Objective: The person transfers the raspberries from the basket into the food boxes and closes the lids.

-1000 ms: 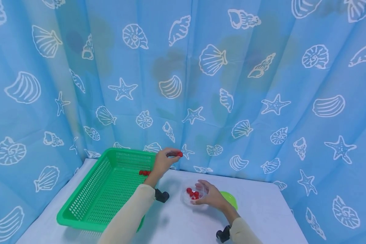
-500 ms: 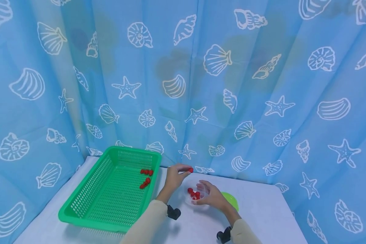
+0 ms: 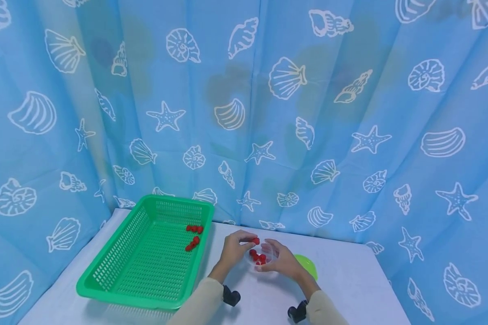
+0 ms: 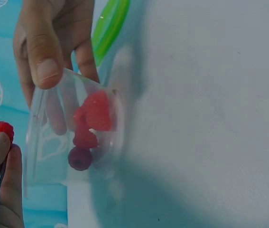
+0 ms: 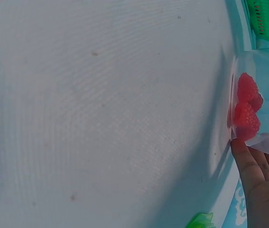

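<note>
Between thumb and fingertips, my left hand (image 3: 234, 248) pinches a red raspberry (image 4: 2, 131) at the rim of a clear plastic cup. My right hand (image 3: 283, 260) grips that cup (image 4: 53, 156) around its side, thumb near the rim in the left wrist view. Several raspberries (image 5: 248, 104) lie at the bottom of the cup, seen through its wall. To the left stands a green plastic basket (image 3: 134, 300) with slotted sides. Two small groups of raspberries (image 3: 193, 243) lie in it along its right side.
A lime-green round object (image 3: 307, 266), partly hidden by the right forearm, lies on the white tabletop (image 3: 349, 289). Behind the table hangs a blue curtain (image 3: 244, 113) with white shell prints. Each wrist wears a black camera mount (image 3: 231, 296).
My left hand has moved from above the basket's right edge, right and down to the cup, carrying the raspberry. The right hand stays on the cup.
</note>
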